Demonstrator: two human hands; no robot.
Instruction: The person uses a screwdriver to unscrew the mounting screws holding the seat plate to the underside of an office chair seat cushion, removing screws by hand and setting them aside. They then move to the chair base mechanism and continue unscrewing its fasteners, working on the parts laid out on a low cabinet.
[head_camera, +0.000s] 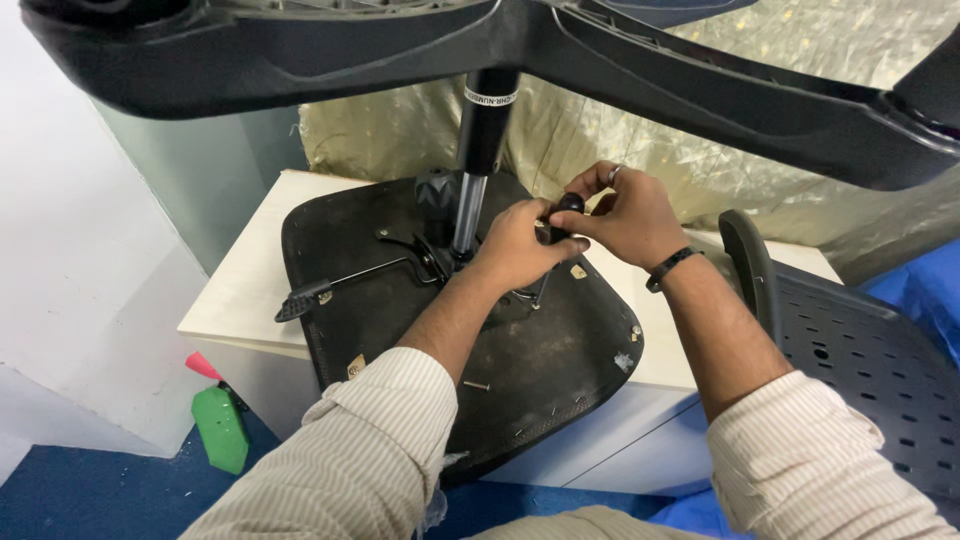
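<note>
An office chair lies upside down on a pale cabinet (240, 290). Its black seat underside (540, 350) faces up, with the gas cylinder (482, 150) rising to the black star base (640, 70) overhead. My left hand (520, 245) rests on the seat mechanism just right of the cylinder, fingers closed around a small part. My right hand (625, 215) pinches a small black knob (568, 205) against the left hand. A ring and a black wristband are on the right hand. A black lever with a paddle end (305, 297) sticks out to the left.
A perforated black chair backrest (850, 350) stands at the right. A loose screw (478, 385) lies on the seat underside. A green bottle with a pink cap (220, 425) stands on the blue floor at the left. Quilted gold fabric hangs behind.
</note>
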